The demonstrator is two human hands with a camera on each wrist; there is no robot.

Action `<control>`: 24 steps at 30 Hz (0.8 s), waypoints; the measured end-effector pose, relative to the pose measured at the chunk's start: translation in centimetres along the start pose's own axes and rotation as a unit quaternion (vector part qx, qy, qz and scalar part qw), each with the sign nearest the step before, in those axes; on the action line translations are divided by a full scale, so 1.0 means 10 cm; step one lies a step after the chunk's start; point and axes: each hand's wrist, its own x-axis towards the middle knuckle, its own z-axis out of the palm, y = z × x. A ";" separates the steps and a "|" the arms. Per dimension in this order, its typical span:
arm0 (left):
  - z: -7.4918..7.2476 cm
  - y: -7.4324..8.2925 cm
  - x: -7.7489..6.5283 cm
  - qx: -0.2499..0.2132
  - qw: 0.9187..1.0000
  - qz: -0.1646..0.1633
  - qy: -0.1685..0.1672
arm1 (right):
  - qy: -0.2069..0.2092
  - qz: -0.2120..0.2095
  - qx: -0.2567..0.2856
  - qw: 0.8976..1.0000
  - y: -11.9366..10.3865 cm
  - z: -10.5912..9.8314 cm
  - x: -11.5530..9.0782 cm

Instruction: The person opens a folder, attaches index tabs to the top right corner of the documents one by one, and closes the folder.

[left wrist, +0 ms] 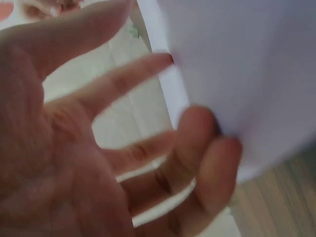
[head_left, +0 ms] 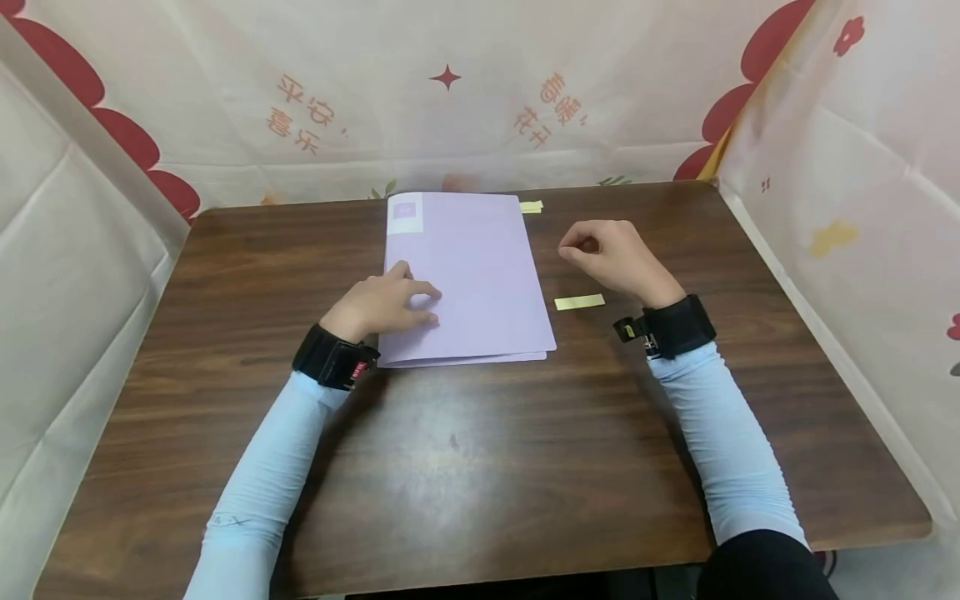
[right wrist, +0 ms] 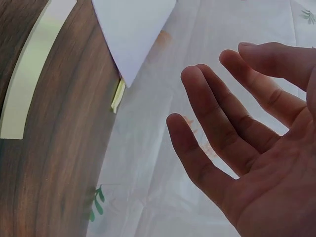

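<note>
A lilac paper folder [head_left: 472, 275] lies closed on the table, a white label [head_left: 405, 212] at its upper left corner. My left hand [head_left: 386, 302] rests on the folder's left side, fingers spread; in the left wrist view its fingertips touch the lilac sheet [left wrist: 237, 64]. To the right of the folder, my right hand [head_left: 618, 258] hovers with loosely bent fingers and holds nothing. Close below it is a pale yellow paper strip [head_left: 579, 302], seen also as a long strip [right wrist: 29, 74] in the right wrist view. Another yellow piece [head_left: 531, 207] sticks out by the folder's upper right corner.
The brown wooden table [head_left: 450, 500] carries these things. A pale printed cloth [head_left: 450, 125] hangs along the back edge, and more cloth panels [head_left: 862, 250] stand at both sides.
</note>
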 end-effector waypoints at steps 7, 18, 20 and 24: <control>-0.05 -0.13 0.00 -0.048 0.997 0.018 0.057 | 0.001 -0.011 0.006 1.000 -0.08 0.05 -0.03; -0.04 -0.01 0.02 -0.033 0.990 0.049 0.127 | 0.027 -0.053 -0.012 0.998 -0.22 0.19 -0.10; -0.05 0.03 0.02 -0.025 0.989 0.057 0.131 | 0.035 -0.063 -0.019 0.997 -0.24 0.22 -0.11; -0.08 0.10 0.03 -0.015 0.986 0.074 0.147 | 0.042 -0.077 -0.027 0.996 -0.29 0.25 -0.12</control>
